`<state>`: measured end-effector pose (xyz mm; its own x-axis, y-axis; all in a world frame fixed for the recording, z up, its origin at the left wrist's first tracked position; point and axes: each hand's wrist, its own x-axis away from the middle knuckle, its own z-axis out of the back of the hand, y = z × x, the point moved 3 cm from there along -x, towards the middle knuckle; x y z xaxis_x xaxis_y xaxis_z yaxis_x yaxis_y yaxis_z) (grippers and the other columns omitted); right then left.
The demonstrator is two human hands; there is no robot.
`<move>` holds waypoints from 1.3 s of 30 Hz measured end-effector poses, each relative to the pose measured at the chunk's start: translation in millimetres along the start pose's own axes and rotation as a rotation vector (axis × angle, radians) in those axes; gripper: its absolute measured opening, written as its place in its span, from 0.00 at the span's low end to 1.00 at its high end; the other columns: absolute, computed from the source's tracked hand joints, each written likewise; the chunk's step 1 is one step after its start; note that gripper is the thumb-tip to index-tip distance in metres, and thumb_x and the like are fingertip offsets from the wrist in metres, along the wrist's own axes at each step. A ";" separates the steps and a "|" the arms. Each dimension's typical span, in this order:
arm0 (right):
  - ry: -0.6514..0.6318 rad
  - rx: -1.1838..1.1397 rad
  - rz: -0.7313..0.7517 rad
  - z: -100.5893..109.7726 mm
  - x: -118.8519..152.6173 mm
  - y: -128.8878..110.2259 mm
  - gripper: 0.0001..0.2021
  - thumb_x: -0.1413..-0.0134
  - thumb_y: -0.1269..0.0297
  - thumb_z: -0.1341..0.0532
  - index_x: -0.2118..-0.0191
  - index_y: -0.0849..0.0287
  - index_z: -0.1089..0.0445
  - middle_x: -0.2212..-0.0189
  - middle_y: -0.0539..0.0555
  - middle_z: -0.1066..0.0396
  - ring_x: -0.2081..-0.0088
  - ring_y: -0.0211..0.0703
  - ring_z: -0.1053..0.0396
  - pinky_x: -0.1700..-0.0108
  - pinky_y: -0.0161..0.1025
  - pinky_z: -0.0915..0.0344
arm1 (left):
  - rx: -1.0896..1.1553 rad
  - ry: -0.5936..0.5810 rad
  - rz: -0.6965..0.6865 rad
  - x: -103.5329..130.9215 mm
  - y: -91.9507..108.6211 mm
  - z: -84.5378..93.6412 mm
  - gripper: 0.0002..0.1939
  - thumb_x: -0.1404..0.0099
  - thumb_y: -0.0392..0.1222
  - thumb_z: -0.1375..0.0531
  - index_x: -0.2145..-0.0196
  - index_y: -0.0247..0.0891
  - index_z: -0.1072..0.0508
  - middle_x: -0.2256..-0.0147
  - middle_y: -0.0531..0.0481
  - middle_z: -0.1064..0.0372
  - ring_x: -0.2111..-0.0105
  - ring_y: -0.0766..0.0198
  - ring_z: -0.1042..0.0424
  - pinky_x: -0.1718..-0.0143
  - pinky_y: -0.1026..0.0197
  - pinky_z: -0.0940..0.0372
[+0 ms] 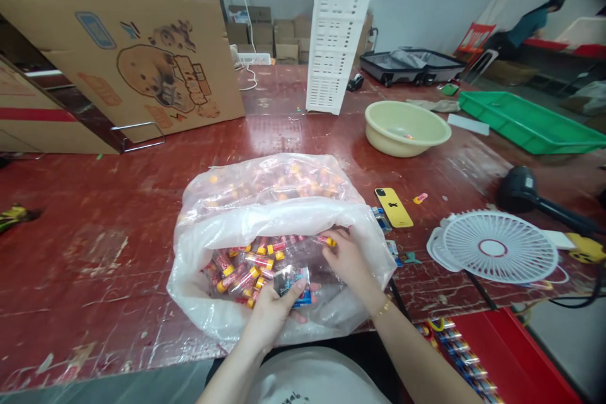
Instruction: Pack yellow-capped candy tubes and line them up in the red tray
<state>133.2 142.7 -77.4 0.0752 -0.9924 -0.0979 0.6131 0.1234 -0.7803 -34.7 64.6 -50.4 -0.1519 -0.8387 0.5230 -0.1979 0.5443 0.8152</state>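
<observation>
A white translucent plastic bag lies open in front of me, holding several small clear tubes with yellow caps and pink-red contents. Over the bag's opening, my left hand grips a small blue and silvery packet, its thumb on top. My right hand reaches inside by the right wall of the bag. Its fingers are closed at the yellow cap of one tube; the fingertips are partly hidden.
Right of the bag lie a yellow phone, a loose tube, a white fan grille and a black handheld scanner. Behind stand a cream basin, a green tray, a white basket and a cardboard box.
</observation>
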 end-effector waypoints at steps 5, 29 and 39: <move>0.029 -0.599 -0.072 46.9 21.2 -3.0 0.14 0.48 0.61 0.38 0.55 0.54 0.33 0.58 0.54 0.28 0.58 0.44 0.28 0.57 0.42 0.30 | -0.009 0.030 0.047 -3.4 -0.4 -8.6 0.16 0.50 0.50 0.32 0.69 0.34 0.22 0.71 0.44 0.21 0.67 0.54 0.24 0.73 0.60 0.30; -0.376 -0.693 -0.035 47.0 37.9 -42.8 0.13 0.49 0.56 0.36 0.62 0.56 0.37 0.67 0.49 0.34 0.68 0.37 0.32 0.66 0.35 0.32 | 0.191 -0.070 0.093 2.1 8.8 -41.4 0.15 0.52 0.47 0.30 0.70 0.34 0.22 0.74 0.47 0.23 0.74 0.59 0.25 0.72 0.61 0.32; -0.185 -0.554 -0.011 35.6 75.8 -45.4 0.32 0.63 0.76 0.33 0.53 0.51 0.49 0.59 0.51 0.40 0.66 0.36 0.36 0.70 0.31 0.34 | 0.222 -0.158 0.144 1.1 6.8 -56.5 0.14 0.46 0.45 0.32 0.66 0.31 0.22 0.73 0.46 0.22 0.75 0.64 0.26 0.73 0.67 0.33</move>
<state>139.0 61.8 -27.4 0.2380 -0.9711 -0.0168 0.1155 0.0455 -0.9923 18.5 66.2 -30.3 -0.3390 -0.7485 0.5699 -0.3675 0.6631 0.6521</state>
